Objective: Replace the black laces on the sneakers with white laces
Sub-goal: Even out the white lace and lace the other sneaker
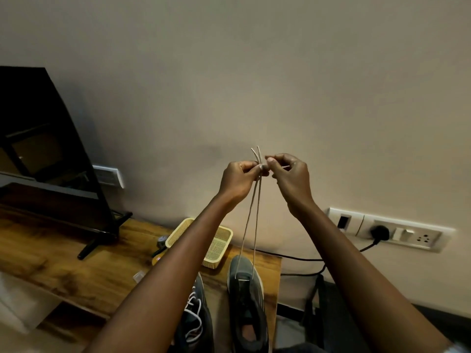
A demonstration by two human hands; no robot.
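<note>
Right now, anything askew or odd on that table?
Nothing damaged or spilled. The woven yellow plastic basket sits tilted, one edge raised off the wooden table. The right grey sneaker has only its lowest eyelets threaded; both hands hold the white lace ends up.

The left arm (163, 271) is covering most of the left sneaker (196, 317) and part of the basket (219, 244). The frame's bottom edge is cutting off the right sneaker (247, 301) at its heel. Small items (160, 244) beside the basket are lying too dim to identify.
</note>
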